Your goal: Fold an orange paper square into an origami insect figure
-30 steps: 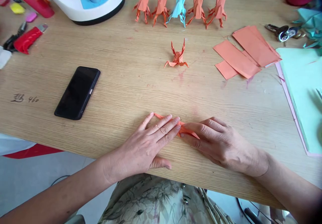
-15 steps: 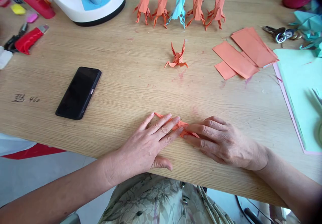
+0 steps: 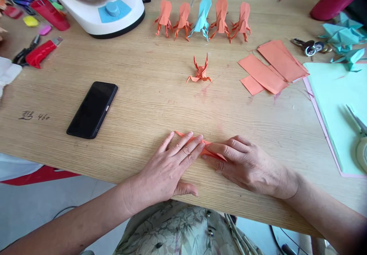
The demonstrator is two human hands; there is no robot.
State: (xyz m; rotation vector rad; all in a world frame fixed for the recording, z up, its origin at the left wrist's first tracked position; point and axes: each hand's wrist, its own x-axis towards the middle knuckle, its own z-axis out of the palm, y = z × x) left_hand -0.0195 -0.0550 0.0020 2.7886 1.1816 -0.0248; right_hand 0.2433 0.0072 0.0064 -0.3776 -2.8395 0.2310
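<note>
A narrow piece of folded orange paper lies near the table's front edge, partly covered by both hands. My left hand rests flat over its left part, fingers stretched out and thumb spread away. At the paper's right part, my right hand has its thumb and index finger closed on the folded layers. Beyond the hands stands a small orange origami figure with two raised prongs. Several orange folded figures and a blue one stand in a row farther back.
Orange paper rectangles lie at right, near keys and a pale green sheet with scissors. Teal folded pieces sit at far right. A black phone, a red cutter and a white appliance occupy the left.
My right thumb and index finger have shifted slightly left along the folded paper. My left hand stays flat on it. The whole view has tilted a little.
</note>
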